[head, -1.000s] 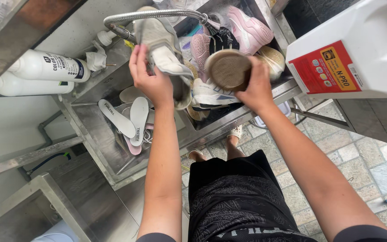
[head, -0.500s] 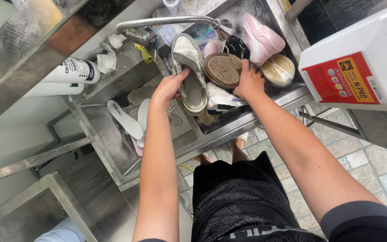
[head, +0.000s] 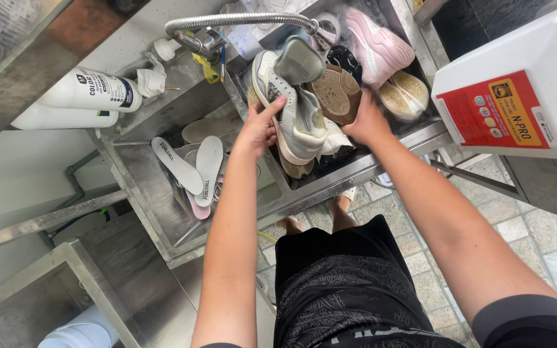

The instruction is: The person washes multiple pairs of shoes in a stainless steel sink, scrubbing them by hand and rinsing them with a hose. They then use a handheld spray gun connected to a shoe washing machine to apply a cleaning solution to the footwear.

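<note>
Here your left hand [head: 259, 125] is closed on the white sneaker [head: 294, 113] standing upright in the sink [head: 381, 151] among other shoes; your right hand [head: 365, 119] rests on the brown sole [head: 333, 93], grip unclear. Wet, the sneaker looks floppy and slippery, so hold the stiffer heel.

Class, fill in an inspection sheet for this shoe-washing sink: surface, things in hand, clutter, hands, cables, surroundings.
Surface: steel double sink, wet, on a steel counter.
Things in hand: white high-top sneaker held at the sink under the faucet; brown-soled shoe beside it.
Clutter: pink shoes, tan-soled pair, insoles in the other basin, two white bottles, large white jug.
Hands: left hand grips the sneaker; right hand rests on the brown-soled shoe.
Cables: nothing seen.
Surroundings: tiled floor, bare feet below.
</note>
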